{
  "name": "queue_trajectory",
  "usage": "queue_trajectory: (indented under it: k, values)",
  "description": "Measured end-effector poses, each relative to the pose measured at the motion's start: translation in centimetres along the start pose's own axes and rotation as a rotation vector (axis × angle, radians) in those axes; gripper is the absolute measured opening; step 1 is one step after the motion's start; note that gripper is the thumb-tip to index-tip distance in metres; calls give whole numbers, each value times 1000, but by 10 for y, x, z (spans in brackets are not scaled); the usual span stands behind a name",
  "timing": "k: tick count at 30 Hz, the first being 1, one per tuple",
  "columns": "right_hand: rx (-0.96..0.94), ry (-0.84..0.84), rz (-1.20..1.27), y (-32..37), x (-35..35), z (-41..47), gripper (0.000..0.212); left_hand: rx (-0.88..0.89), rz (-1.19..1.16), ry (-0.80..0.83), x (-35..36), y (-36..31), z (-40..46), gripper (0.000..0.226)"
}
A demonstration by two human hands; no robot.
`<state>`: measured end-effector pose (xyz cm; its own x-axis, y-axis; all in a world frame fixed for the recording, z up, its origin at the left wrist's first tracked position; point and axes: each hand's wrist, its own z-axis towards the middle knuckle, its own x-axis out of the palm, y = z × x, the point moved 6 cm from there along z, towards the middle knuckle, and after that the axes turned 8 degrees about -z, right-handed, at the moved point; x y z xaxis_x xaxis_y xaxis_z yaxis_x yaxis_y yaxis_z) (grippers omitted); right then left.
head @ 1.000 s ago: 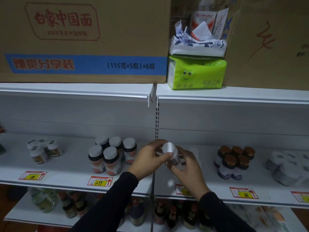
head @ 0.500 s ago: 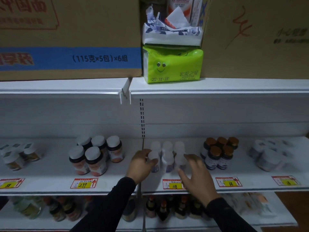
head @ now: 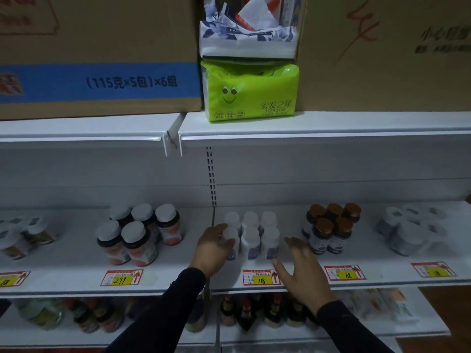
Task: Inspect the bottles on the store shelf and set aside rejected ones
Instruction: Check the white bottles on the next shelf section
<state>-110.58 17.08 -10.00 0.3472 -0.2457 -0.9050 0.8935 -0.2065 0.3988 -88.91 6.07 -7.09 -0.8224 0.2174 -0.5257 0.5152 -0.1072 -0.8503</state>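
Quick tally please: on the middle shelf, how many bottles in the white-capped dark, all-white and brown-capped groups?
Dark bottles with white caps: 5
All-white plastic bottles: 6
Dark bottles with brown caps: 5
Total: 16
Blurred groups at both shelf ends not counted.

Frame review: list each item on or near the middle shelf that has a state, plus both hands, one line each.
left hand: fingers curled round the front-left white bottle
front-left white bottle: upright on the shelf, capped, held
other white bottles: five, upright, capped, untouched
right hand: fingers spread, holds nothing, just right of the white group
brown-capped bottles: upright, capped, clustered
white-capped dark jars: upright, capped
green tissue pack: sealed, on the top shelf
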Motion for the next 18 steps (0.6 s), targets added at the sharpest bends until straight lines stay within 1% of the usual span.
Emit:
queue_trajectory:
  k: [7, 10, 12, 14, 16, 18]
  values:
    - [-14, -27, 67, 9, -8, 3, 67, 44, -5, -29, -7, -7, -4, 46]
    - [-10, -55, 112, 16, -17, 1, 64, 123, 2, -78, -12, -23, -6, 46]
    - [-19, -84, 165, 22, -25, 1, 59, 216, 66, -64, -10, -43, -6, 42]
    - [-26, -101, 223, 27, -33, 1, 55, 274, 171, -9, -1, -61, -7, 40]
    - [-15, -110, 260, 30, -38, 2, 53, 322, 288, 52, 11, -69, -6, 44]
    - [2, -121, 286, 31, -41, 3, 52, 332, 413, 105, 23, -71, -5, 47]
